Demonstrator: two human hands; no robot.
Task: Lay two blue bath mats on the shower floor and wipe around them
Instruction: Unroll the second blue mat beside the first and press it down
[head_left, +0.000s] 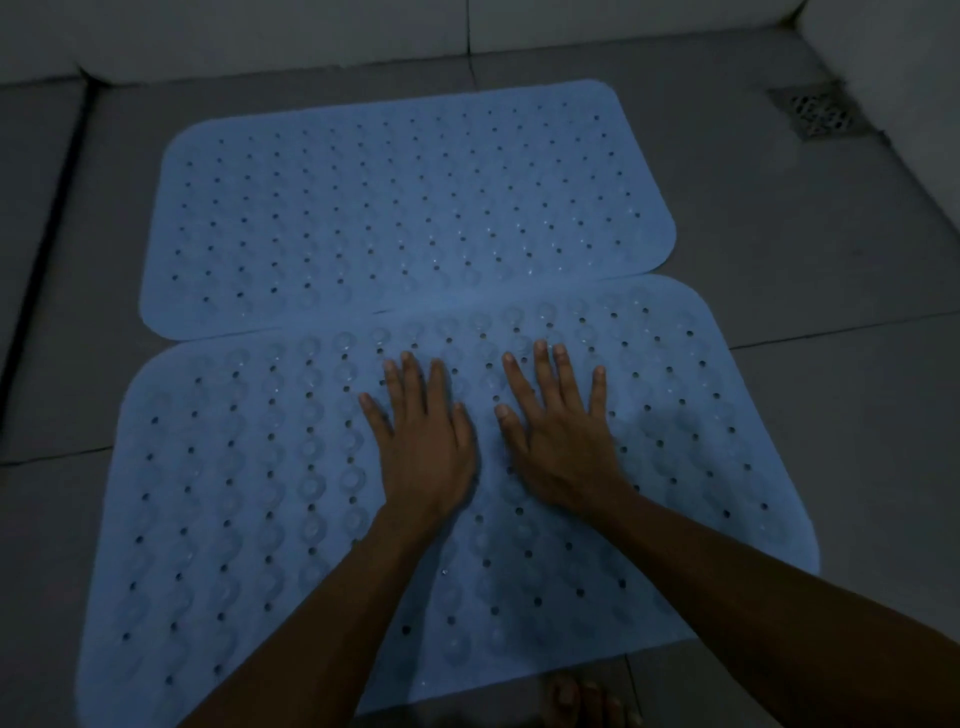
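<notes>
Left hand (423, 441) flat, fingers straight and spread, palm down on the near mat (234, 519). Right hand (563, 441) likewise flat and spread, just beside the left, thumbs close but not touching. Nothing gripped by either; both simply pressing on the middle of the blue rubber surface, a little toward its far edge.

Near mat directly under both palms, dotted with holes and round suction-cup bumps, stretching out to either side and back toward the body. Far mat (405, 208) just beyond the fingertips, its near edge meeting or slightly overlapped by the near mat; exact overlap hard to tell in the dim light. Both lying on the grey tiled shower floor (805, 260). Metal drain (818, 111) well apart, off in the far right corner. Toes of a bare foot (576, 701) at the bottom edge.

Likely risks: pressing only at the centre, leaving outer suction cups unstuck and corners loose; pushing forward, sliding the near mat further over the far one and raising a ridge at the seam. No cloth in view for the wiping still to come.
</notes>
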